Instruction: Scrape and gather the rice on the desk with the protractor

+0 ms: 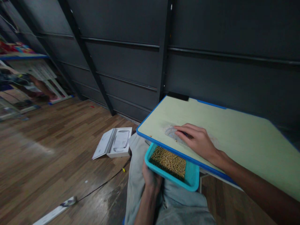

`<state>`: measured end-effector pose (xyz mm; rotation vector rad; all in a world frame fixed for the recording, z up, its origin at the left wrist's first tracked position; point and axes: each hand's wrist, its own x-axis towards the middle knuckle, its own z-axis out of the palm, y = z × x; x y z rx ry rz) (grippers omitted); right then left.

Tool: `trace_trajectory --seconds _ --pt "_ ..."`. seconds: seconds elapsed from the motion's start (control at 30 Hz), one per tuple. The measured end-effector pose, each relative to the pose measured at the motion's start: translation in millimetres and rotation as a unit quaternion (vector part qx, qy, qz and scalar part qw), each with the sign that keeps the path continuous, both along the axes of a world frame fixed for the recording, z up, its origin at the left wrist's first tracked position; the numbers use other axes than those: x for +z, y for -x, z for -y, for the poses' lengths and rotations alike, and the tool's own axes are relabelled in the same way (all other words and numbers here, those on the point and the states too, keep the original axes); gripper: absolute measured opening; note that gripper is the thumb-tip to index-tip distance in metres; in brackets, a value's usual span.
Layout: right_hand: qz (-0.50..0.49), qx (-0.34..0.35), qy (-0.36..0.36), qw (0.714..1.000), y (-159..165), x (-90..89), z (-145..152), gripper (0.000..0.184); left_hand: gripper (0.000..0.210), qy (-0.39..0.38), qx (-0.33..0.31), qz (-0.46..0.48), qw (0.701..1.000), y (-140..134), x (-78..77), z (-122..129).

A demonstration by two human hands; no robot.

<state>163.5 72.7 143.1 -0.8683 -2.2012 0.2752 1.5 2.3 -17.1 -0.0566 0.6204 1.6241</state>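
Observation:
My left hand (151, 176) grips a turquoise plastic tray (195, 176) from below at its left side, just under the table's front edge. Round tan beans, which look like soybeans (172, 161), fill much of it, with small green beans (161, 167) along the near side. Over the table (243, 140), my right hand (195, 137) pinches a clear, curved-edged plastic piece (172, 133) against the pale top. A whitish smudge surrounds that piece, and a loose bean (176, 140) lies close to it. The fingers partly cover the piece.
A black flat object (178, 96) sits at the table's far edge by the dark panelled wall (122, 59). On the wooden floor are an open white box (119, 142), a cable (103, 186) and a power strip (56, 211). Another table (23, 56) stands far left.

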Motion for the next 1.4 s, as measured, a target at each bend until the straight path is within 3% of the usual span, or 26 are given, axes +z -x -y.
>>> trace_trajectory --seconds 0.53,0.73,0.9,1.07,1.23,1.4 --pt "-0.016 0.049 0.027 0.998 7.7 -0.9 10.0 0.025 0.039 -0.019 -0.011 0.011 1.000 -1.6 20.6 1.3" --pt "-0.033 0.054 0.034 0.997 9.6 -2.2 12.2 0.024 0.036 -0.002 -0.002 0.024 1.000 -1.0 17.5 1.2" --pt "-0.053 0.010 0.036 0.998 10.6 4.5 11.5 0.021 0.035 0.010 0.018 0.035 0.999 -0.4 12.7 2.4" --pt "-0.061 -0.028 0.044 0.997 30.6 13.4 2.3 0.019 0.032 0.055 0.019 0.035 0.998 2.6 13.2 4.7" --pt "-0.034 0.022 0.030 0.999 59.6 11.5 -14.9 0.018 0.031 0.060 0.045 0.022 0.997 8.0 13.9 5.9" --pt "-0.021 0.044 0.044 0.998 68.4 5.3 -19.6 0.018 0.033 0.059 0.085 0.026 0.994 10.8 15.6 4.9"
